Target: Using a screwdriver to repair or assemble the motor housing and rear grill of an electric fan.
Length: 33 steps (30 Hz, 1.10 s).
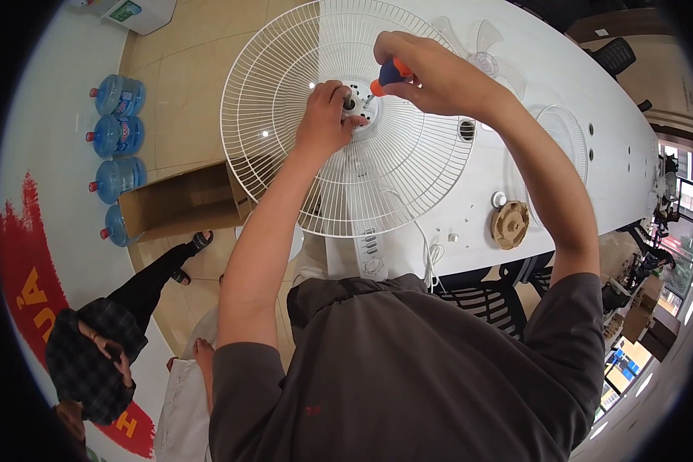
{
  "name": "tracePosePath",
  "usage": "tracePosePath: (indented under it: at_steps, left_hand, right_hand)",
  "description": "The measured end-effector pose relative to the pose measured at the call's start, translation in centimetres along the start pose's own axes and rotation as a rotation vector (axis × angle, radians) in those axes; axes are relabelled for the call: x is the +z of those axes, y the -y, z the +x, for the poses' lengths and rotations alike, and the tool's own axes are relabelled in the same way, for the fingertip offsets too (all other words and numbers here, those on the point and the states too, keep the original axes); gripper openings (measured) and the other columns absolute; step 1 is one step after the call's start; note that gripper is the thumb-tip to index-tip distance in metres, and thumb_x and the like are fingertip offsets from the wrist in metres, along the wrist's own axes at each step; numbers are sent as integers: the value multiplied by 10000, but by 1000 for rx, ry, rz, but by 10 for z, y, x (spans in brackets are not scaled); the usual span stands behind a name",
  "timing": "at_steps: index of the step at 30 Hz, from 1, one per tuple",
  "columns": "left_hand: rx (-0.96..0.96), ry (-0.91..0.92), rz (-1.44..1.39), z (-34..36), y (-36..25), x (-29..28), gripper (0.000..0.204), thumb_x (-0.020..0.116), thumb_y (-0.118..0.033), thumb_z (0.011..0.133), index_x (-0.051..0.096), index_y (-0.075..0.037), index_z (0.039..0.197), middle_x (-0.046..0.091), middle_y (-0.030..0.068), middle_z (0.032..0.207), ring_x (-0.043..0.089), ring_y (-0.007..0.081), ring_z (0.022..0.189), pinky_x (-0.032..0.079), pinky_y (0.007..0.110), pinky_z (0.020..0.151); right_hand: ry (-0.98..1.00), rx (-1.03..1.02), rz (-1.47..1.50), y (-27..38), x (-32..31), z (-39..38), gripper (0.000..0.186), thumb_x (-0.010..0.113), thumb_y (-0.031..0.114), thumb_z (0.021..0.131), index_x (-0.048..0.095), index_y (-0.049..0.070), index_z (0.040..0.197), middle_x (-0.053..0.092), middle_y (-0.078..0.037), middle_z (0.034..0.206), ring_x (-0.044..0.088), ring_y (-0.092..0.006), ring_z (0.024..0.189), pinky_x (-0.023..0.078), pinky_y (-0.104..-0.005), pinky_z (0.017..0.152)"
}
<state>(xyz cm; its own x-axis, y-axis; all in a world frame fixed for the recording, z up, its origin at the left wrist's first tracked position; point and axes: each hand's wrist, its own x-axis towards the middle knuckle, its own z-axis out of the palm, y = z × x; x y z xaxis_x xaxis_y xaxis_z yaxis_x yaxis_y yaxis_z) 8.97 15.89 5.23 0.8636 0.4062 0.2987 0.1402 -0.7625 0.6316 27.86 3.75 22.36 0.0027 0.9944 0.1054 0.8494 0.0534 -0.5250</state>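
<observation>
The right hand point(427, 69) wraps closed around an orange-and-blue screwdriver point(389, 75), tip at the hub of a white fan grille point(285, 92) on the table point(593, 85). The left hand point(325, 119) pinches the hub, fingers curled, both forearms reaching up from below.

Wearer: dark grey short-sleeved T-shirt point(408, 377), small red mark on front; forearms bare; left hand point(327, 123), right hand point(423, 69) ungloved.

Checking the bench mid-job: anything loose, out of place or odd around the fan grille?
Small loose parts lie scattered near the table edge beside the white cord, where they could roll off. A cardboard box lies open on its side.
</observation>
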Motion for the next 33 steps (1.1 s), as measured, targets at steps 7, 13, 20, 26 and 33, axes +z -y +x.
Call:
tracePosePath:
  at_steps: [7,13,20,26,33]
  left_hand:
    - [6,-7,19,2,1,0,596,889,-285,726,632,47,1151,588,171,1212,588,358,1119,519,441,958]
    - [-32,-91,99,-3,-10,0,592,898,-287,723,633,52,1130,590,188,1173,574,373,1102,496,459,955]
    - [-216,-120,310,-2,-43,0,471,842,-290,755,635,89,943,578,191,1001,518,341,985,453,453,905]
    - [-110,-154,255,-3,-38,8,392,828,-210,756,617,82,909,573,200,1002,510,355,998,457,451,900]
    - [-66,-164,180,-3,-32,10,364,822,-149,749,609,93,918,561,217,1022,508,372,1012,464,467,892]
  right_hand:
    - [-33,162,-246,-1,2,3,366,803,314,859,644,32,1029,709,-151,804,712,-366,788,573,-442,676]
    - [-134,148,-225,-9,15,0,371,795,345,858,654,38,1010,723,-150,796,722,-365,777,578,-446,655]
    - [-155,193,-240,0,16,-8,335,784,314,870,649,36,999,723,-148,793,722,-360,760,579,-438,644]
    - [-166,155,-232,-5,16,-10,318,788,285,867,641,32,990,703,-157,768,719,-348,733,572,-427,611]
    - [-196,104,-220,-6,16,-8,304,781,270,875,627,25,965,692,-161,786,707,-362,716,572,-435,617]
